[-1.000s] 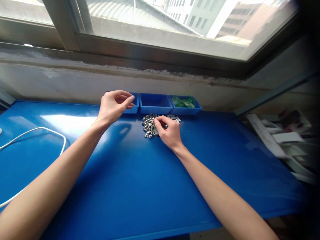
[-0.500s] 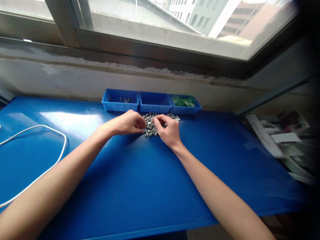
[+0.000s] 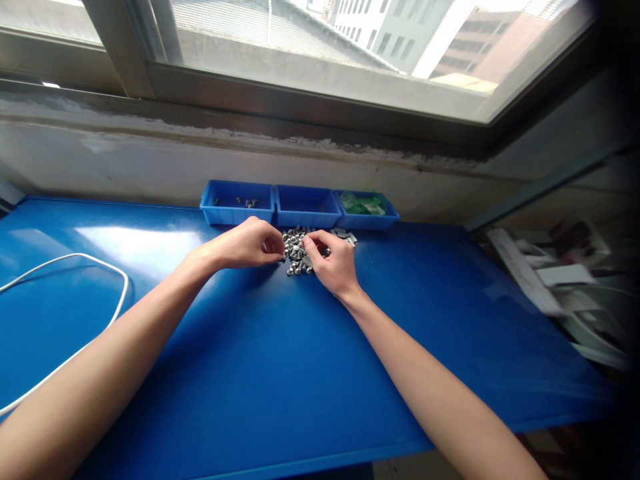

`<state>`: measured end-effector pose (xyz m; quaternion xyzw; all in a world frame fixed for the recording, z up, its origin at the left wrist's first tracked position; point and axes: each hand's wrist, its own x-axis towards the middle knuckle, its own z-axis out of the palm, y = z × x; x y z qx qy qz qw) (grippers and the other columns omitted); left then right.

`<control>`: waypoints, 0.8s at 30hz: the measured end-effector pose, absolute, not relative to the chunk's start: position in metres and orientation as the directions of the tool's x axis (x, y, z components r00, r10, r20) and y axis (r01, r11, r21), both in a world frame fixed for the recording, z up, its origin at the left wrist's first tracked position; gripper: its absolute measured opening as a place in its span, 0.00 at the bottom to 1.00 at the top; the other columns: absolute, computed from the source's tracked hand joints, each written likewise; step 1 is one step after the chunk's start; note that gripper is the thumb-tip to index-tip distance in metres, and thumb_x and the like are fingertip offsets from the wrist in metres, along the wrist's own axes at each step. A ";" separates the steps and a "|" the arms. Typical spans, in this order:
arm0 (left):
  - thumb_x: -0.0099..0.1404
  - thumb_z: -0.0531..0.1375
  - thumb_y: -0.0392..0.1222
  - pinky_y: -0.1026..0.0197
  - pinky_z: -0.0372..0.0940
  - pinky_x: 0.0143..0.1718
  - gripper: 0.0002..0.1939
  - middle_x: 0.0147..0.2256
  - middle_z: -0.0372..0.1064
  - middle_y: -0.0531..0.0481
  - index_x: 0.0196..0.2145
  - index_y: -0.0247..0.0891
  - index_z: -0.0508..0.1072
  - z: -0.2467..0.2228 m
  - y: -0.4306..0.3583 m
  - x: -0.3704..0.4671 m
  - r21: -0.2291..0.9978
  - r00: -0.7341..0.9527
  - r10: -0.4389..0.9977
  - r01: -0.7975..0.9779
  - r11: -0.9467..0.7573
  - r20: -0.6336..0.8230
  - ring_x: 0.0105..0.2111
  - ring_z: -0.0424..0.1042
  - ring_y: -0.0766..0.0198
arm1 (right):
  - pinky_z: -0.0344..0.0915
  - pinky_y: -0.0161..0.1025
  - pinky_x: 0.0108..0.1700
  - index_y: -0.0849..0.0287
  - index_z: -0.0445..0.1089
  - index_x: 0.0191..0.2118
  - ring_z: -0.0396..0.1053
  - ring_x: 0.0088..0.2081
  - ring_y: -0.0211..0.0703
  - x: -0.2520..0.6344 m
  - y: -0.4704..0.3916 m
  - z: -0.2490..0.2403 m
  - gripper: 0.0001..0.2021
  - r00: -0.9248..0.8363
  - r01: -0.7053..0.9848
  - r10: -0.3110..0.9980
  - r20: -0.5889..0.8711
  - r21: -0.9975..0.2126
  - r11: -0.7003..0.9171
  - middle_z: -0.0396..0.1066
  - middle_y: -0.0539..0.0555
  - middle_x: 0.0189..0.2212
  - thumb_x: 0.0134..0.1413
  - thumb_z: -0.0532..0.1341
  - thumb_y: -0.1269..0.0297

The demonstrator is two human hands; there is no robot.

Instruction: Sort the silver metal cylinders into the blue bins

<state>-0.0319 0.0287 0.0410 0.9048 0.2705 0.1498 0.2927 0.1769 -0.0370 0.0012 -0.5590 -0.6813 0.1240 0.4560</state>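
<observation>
A loose pile of small silvery metal screws (image 3: 299,251) lies on the blue table between my two hands. At its left edge, my left hand (image 3: 254,243) is closed in a pinch, with a small dark end, apparently of a screw, showing at the fingertips. My right hand (image 3: 334,261) rests over the right side of the pile, thumb and forefinger brought together among the pieces. Whatever those right fingertips hold is too small to make out. Behind the pile, a few similar small screws (image 3: 249,203) lie in the left blue bin (image 3: 237,215).
A middle blue bin (image 3: 307,217) and a right one (image 3: 369,221) holding green plastic (image 3: 367,203) adjoin the left bin. Flat metal pieces (image 3: 345,235) lie beside the pile. A white cable (image 3: 123,293) loops across the table (image 3: 280,373) at left. Behind stands a window wall.
My left hand has drawn slightly back from the pile's left edge, its fingertips closer together. The right hand stays almost in place over the pile. The whole view has shifted a little.
</observation>
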 end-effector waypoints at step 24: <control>0.63 0.62 0.46 0.66 0.67 0.32 0.13 0.31 0.78 0.48 0.39 0.35 0.80 0.045 0.030 -0.031 0.777 0.688 0.704 0.343 -0.528 0.175 0.31 0.75 0.63 | 0.66 0.39 0.38 0.56 0.75 0.32 0.74 0.31 0.43 0.179 -0.036 -0.001 0.10 0.035 0.653 0.880 0.475 -0.677 0.340 0.78 0.51 0.30 0.62 0.60 0.61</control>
